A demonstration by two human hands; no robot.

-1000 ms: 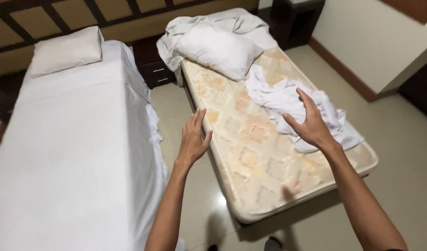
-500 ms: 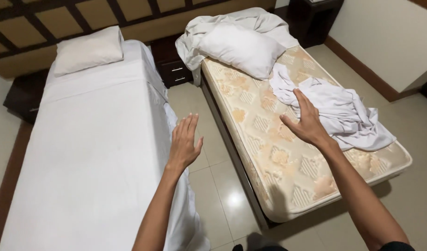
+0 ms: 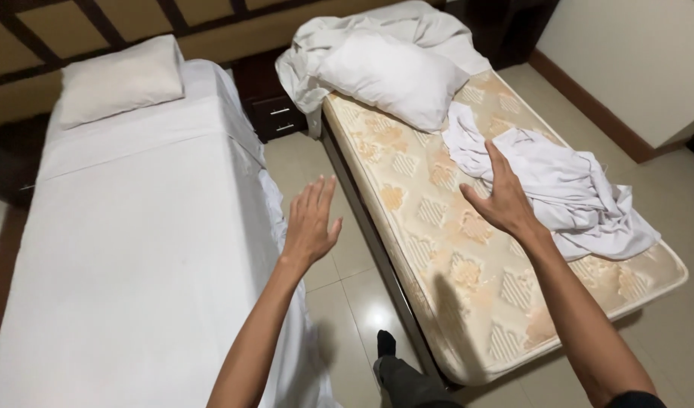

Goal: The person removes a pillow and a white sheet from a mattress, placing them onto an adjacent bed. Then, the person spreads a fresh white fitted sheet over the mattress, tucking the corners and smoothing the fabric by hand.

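My left hand [image 3: 309, 224] hangs open in the air over the gap between two beds, fingers spread, holding nothing. My right hand [image 3: 502, 198] is open too, stretched out over the bare patterned mattress [image 3: 468, 279] on the right, close to a crumpled white sheet [image 3: 566, 189] lying there. At the head of that mattress lie a white pillow [image 3: 388, 75] and another bunched white sheet [image 3: 324, 41]. The left bed [image 3: 135, 257] is covered by a smooth white sheet, with a pillow [image 3: 120, 79] at its head.
A dark nightstand [image 3: 275, 113] stands between the bed heads. Beige floor tiles [image 3: 354, 302] run between the beds, where my foot in a dark sock [image 3: 386, 344] shows. A dark wooden headboard runs along the back; a wall with brown skirting [image 3: 596, 106] is at right.
The view has shifted left, so both beds sit further right in frame. My hands stay open and raised; the right one has drawn slightly back from the crumpled sheet.
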